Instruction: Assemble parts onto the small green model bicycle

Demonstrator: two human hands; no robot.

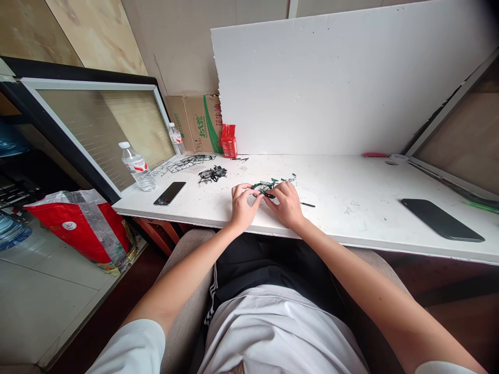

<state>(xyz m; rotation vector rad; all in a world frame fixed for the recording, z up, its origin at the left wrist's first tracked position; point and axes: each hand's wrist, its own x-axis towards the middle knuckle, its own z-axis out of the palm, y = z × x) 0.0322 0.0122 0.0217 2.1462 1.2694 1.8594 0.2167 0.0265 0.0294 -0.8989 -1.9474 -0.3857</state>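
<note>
A small dark green model bicycle (pixel 263 187) is held just above the white tabletop near its front edge. My left hand (pixel 243 205) grips it from the left, thumb and fingers closed on its wheel side. From the right, my right hand (pixel 286 203) pinches the other end, its fingertips covering part of the frame. Behind my right hand lie small dark plastic parts (pixel 289 179). A thin black stick-like piece (pixel 307 204) rests right of that hand. Further left on the table stands a cluster of black model bicycles (pixel 212 174).
Thin plastic part frames (pixel 187 163) lie at the back left, near two water bottles (pixel 139 167). One phone (pixel 170 192) is at left, another dark phone (pixel 442 219) at right. A red box (pixel 229 141) and a cardboard carton (pixel 195 123) stand behind. A white board (pixel 343 83) backs the table.
</note>
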